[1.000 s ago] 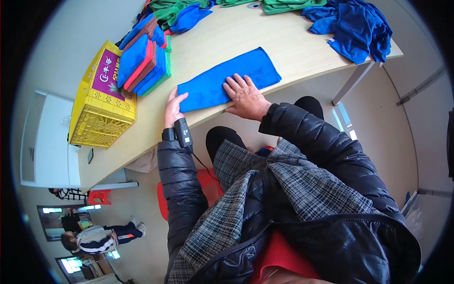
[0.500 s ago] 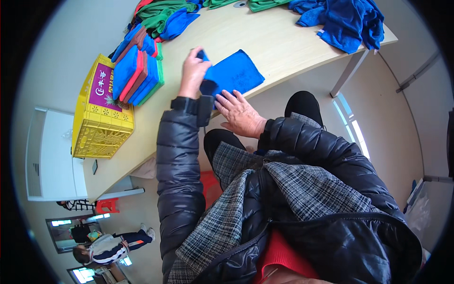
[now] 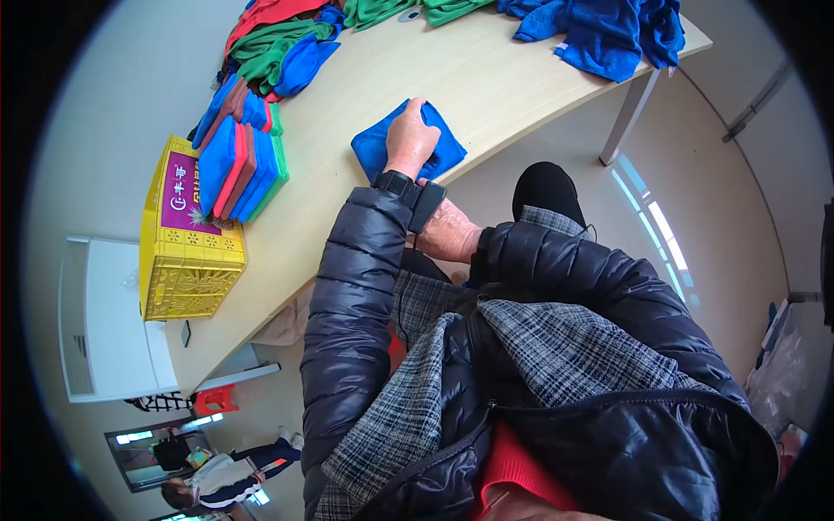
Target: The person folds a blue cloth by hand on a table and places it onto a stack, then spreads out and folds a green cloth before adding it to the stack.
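Stacked cloths [image 3: 248, 165] are folded, loose cloths [image 3: 604, 39] not yet. Left hand [image 3: 413, 139] touches folded blue cloth [image 3: 446, 153]; its grip, and right hand's [image 3: 447, 233], I cannot tell.

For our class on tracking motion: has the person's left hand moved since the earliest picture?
Yes: the left hand has moved rightward, farther from the yellow crate.
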Available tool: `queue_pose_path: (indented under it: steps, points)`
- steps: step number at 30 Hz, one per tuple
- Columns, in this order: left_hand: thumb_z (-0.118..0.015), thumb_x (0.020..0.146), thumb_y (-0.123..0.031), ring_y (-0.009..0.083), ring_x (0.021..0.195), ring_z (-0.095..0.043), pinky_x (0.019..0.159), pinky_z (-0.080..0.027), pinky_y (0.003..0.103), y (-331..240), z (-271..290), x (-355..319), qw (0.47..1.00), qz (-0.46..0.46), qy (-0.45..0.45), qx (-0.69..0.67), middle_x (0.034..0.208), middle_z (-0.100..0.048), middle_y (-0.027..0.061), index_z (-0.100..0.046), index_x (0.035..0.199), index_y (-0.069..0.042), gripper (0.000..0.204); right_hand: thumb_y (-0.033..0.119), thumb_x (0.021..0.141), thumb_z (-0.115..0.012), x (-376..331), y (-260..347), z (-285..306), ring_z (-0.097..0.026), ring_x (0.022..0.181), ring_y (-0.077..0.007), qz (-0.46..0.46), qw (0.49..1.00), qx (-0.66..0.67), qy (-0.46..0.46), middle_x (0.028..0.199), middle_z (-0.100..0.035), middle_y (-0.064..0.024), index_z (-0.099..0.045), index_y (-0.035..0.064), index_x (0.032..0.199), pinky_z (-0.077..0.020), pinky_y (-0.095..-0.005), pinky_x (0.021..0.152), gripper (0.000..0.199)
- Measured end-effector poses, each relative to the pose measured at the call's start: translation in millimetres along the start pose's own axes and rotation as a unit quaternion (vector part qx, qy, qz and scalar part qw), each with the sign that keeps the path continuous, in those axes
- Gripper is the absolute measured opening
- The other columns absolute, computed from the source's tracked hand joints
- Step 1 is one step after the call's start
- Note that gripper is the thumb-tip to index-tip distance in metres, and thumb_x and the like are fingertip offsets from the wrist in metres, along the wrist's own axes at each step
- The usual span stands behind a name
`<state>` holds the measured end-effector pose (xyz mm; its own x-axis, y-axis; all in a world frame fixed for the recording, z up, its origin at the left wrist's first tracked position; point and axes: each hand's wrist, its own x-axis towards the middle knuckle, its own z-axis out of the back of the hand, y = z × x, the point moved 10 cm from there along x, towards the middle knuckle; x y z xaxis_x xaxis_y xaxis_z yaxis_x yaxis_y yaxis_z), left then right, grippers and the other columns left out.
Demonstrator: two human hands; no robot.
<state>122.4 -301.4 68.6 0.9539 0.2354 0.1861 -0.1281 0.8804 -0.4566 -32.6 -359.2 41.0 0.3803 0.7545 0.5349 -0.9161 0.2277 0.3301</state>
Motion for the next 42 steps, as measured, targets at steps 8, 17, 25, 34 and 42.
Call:
queue_pose_path:
  steps: [8,17,25,34,42]
  points:
    - [-0.065,0.074,-0.007,0.0334,0.086,-0.069,0.080,-0.056,0.040,-7.5,4.1,-11.8,0.998,-0.012,0.011,-0.054,0.091,-0.071,0.0162,-0.059,0.128,-0.008,0.055,0.023,0.086,-0.064,0.3,3.2,-7.8,-0.051,0.127,-0.0281,0.007,0.999,-0.031,0.032,0.132,-0.058,-0.0084,-0.057,0.0170,0.132,-0.0322,-0.0512,0.112,0.047]
    - [-0.081,0.075,-0.033,0.0323,0.084,-0.070,0.077,-0.057,0.041,-27.1,18.5,-38.8,0.998,-0.056,0.030,-0.012,0.091,-0.070,0.0154,-0.053,0.130,-0.005,0.068,0.024,0.076,-0.068,-4.2,11.9,11.2,-0.045,0.131,-0.0366,0.043,0.995,-0.048,-0.072,0.129,-0.058,-0.0150,-0.057,0.0070,0.130,-0.0284,-0.0528,0.116,0.058]
    - [-0.064,0.081,-0.005,0.0359,0.092,-0.068,0.077,-0.056,0.046,-61.9,15.8,-59.5,0.977,-0.175,-0.065,0.104,0.101,-0.069,0.0178,-0.054,0.124,-0.005,0.045,0.033,0.084,-0.064,-7.6,-1.3,-14.2,-0.035,0.143,-0.0319,0.024,0.997,0.065,-0.036,0.145,-0.050,-0.0098,-0.055,0.0153,0.136,-0.0204,-0.0546,0.121,0.056]
    - [-0.061,0.080,-0.002,0.0320,0.092,-0.067,0.080,-0.057,0.040,-71.7,7.5,-83.6,0.958,-0.260,-0.043,0.112,0.108,-0.066,0.0122,-0.056,0.128,-0.008,0.049,0.039,0.096,-0.046,-8.2,-9.9,-25.3,-0.037,0.142,-0.0262,-0.072,0.975,0.198,0.076,0.149,-0.047,-0.0076,-0.052,0.0155,0.139,-0.0226,-0.0444,0.122,0.050]
    - [-0.067,0.088,-0.009,0.0243,0.078,-0.068,0.073,-0.056,0.035,-47.0,48.4,-84.6,0.979,-0.177,-0.069,-0.073,0.088,-0.067,0.0101,-0.061,0.123,-0.007,0.035,0.024,0.084,-0.057,-4.3,5.1,-7.5,-0.040,0.138,-0.0291,-0.013,0.995,0.011,0.098,0.143,-0.050,-0.0116,-0.053,0.0044,0.136,-0.0257,-0.0449,0.119,0.056]
